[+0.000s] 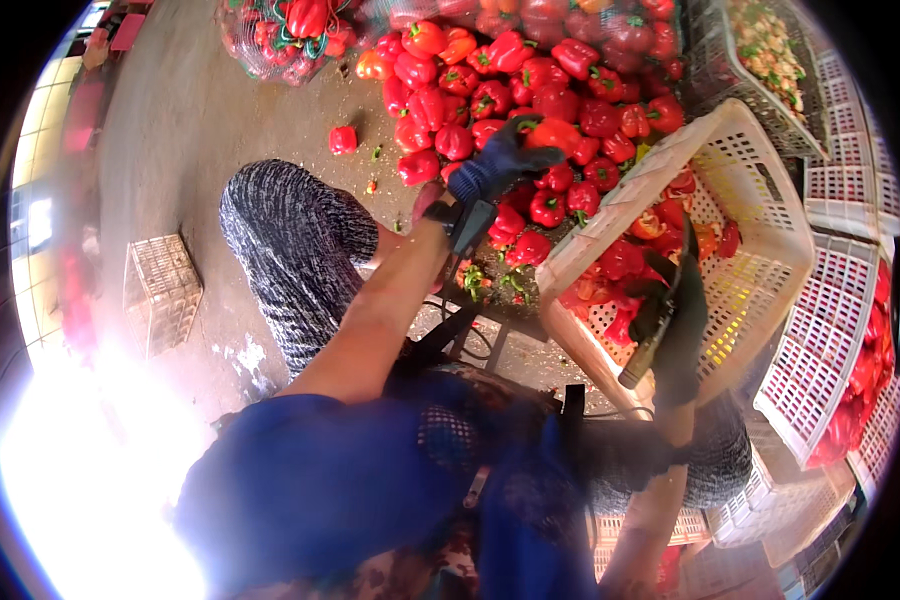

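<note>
My left hand (500, 165), in a dark blue glove, reaches into a spread of red bell peppers (427, 108) on the ground, its fingers around an orange-red pepper (555, 136). My gloved right hand (670, 315) grips a knife (638, 365) inside a tilted cream plastic crate (765, 195). Cut red pepper pieces (625, 260) lie in that crate beneath and beside the hand. Small green stem scraps (475, 280) are scattered below my left forearm, near the crate's left side.
Mesh sacks of peppers (275, 30) lie behind the spread. A crate of pale scraps (765, 50) is at top right; stacked white crates (810, 340), some holding red peppers, line the right. An empty crate (162, 290) stands on the concrete floor (160, 140) at left, beside my knee.
</note>
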Available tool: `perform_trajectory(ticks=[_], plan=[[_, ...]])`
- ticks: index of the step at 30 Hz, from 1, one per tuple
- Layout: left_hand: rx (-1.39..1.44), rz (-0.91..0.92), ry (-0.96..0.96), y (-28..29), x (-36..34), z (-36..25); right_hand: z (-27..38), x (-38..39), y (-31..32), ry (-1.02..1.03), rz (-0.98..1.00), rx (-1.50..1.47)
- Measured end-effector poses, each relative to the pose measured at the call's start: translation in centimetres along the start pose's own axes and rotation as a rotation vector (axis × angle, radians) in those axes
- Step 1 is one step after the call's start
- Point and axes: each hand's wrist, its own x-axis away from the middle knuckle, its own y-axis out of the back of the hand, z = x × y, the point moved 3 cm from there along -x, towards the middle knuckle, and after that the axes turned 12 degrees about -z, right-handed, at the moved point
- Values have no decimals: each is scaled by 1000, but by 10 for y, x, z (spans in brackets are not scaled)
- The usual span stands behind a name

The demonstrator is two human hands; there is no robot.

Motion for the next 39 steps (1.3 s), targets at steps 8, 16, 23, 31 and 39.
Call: perform_trajectory(ticks=[8,16,23,31,39], plan=[[-592,456,-1061,-127,129,-145,7,23,18,188,142,-174],[-91,446,-106,-134,178,-145,20,63,35,376,222,-366],[128,637,-7,-120,185,-145,37,91,25,578,136,-214],[279,540,80,-109,165,-95,31,94,-2,472,-141,105],[467,488,132,-96,164,-95,23,83,3,901,-13,446]])
